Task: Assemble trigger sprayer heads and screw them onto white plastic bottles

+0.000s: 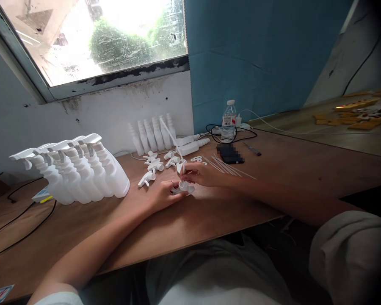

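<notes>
My left hand (165,195) is closed around a white trigger spray head (186,186) low over the table. Just above it, my right hand (198,173) pinches a thin white dip tube (173,142), which slants up and to the left. The tube's lower end meets the spray head, but my fingers hide the exact joint. More white trigger heads (147,178) lie beyond my hands. Small white rings (197,159) and several loose tubes (224,166) are spread to the right of them.
Bottles with sprayers fitted (82,169) stand in a row at left. Open white bottles (154,133) line the wall, with others lying nearby. A water bottle (228,123), a phone (231,153), a knife (252,149) and cables are at back right. The table's front edge (190,245) is near me.
</notes>
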Demonstrator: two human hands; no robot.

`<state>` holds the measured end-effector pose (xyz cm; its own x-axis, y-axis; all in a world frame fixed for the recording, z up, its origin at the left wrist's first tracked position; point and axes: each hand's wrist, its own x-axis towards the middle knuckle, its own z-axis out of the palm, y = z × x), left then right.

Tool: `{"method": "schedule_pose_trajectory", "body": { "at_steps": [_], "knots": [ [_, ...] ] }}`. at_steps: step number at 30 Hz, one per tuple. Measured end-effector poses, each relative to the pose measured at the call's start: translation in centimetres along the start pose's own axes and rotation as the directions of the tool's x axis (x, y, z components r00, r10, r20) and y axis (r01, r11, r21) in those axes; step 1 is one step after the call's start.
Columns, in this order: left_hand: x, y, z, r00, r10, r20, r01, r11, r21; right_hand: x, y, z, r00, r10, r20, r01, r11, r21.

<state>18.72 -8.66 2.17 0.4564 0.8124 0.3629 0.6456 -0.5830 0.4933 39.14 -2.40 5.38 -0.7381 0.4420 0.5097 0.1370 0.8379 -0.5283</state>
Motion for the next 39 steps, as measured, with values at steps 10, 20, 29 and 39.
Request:
{"method": "schedule_pose_trajectory", "body": {
  "at_steps": [10,20,29,39],
  "knots": [
    [0.2,-0.6,0.4,0.999,0.049,0.018,-0.046,0.993,-0.105,0.2,-0.1,0.3,0.993,-0.083,0.087,0.086,0.996,-0.032],
    [0.4,-0.6,-0.5,0.986,-0.168,-0.011,0.158,0.943,-0.292,-0.5,1.7,-0.1,0.961,-0.22,-0.165,0.184,0.961,-0.208],
    [7.6,-1.1,-3.1,0.979,0.039,0.198,0.072,0.848,-0.525,0.2,3.1,-4.4,0.718,-0.665,0.204,0.547,0.359,-0.756],
    [20.7,-4.4,1.1,0.995,-0.079,-0.061,0.094,0.95,0.298,-0.7,5.4,-11.6,0.542,-0.563,-0.623,-0.009,0.738,-0.675]
  ]
}}
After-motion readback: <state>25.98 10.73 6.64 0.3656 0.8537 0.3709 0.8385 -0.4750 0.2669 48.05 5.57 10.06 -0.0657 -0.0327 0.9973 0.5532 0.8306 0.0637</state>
